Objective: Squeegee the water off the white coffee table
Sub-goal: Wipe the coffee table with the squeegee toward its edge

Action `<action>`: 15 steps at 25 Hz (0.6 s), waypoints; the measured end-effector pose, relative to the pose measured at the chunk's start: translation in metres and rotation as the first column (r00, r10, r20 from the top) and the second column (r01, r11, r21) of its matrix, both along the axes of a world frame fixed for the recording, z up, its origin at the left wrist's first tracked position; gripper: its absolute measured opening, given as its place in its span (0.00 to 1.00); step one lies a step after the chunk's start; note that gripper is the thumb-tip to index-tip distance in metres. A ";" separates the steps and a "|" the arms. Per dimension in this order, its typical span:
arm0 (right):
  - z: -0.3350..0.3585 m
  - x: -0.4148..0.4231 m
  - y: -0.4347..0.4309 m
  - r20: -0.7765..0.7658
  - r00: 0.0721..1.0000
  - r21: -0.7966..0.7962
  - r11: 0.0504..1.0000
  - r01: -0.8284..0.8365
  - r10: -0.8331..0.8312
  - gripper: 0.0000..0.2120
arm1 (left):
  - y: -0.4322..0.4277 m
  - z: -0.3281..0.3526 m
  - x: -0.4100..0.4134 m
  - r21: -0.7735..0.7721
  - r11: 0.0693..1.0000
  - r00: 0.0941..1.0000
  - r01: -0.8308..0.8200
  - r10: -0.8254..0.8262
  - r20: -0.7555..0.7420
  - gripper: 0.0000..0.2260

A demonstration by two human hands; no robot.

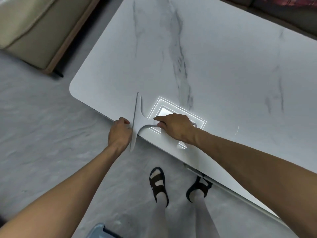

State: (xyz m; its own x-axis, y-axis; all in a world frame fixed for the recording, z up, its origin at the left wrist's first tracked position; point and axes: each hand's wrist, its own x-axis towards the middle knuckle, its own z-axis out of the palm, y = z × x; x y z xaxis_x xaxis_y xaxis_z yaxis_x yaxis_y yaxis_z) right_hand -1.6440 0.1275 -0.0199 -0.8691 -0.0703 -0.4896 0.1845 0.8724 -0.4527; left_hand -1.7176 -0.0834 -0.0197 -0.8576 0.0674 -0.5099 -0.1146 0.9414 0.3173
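Your right hand [173,129] grips the squeegee [138,121], its blade half over the near edge of the white coffee table [223,66], likely to push water off, while your left hand [119,134] sits against the blade, open or holding I cannot tell.

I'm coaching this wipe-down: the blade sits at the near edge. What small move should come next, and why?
Probably lift the squeegee and set it down further right. Its blade overhangs the table's near edge beside the left hand, so this stroke looks finished, while small drops show to the right of the right hand gripping the handle.
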 end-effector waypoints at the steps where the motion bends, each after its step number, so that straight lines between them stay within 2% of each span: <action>1: 0.003 0.013 0.013 0.002 1.000 0.014 1.000 0.026 -0.026 0.18 | 0.007 -0.001 0.003 0.012 0.997 0.997 0.076 -0.076 0.019 0.14; 5: 0.021 0.095 0.094 0.068 0.968 0.127 0.965 0.230 -0.240 0.17 | 0.053 0.001 0.026 0.108 0.939 0.934 0.325 -0.337 0.118 0.17; 8: 0.038 0.170 0.149 0.104 0.914 0.243 0.901 0.359 -0.392 0.17 | 0.087 0.002 0.053 0.194 0.869 0.827 0.456 -0.494 0.269 0.20; 12: 0.062 0.236 0.191 0.138 0.828 0.352 0.809 0.472 -0.543 0.17 | 0.113 0.002 0.075 0.216 0.831 0.764 0.513 -0.556 0.326 0.21; 15: 0.080 0.251 0.197 0.103 0.770 0.352 0.747 0.564 -0.630 0.16 | 0.115 0.008 0.077 0.193 0.880 0.834 0.435 -0.474 0.282 0.17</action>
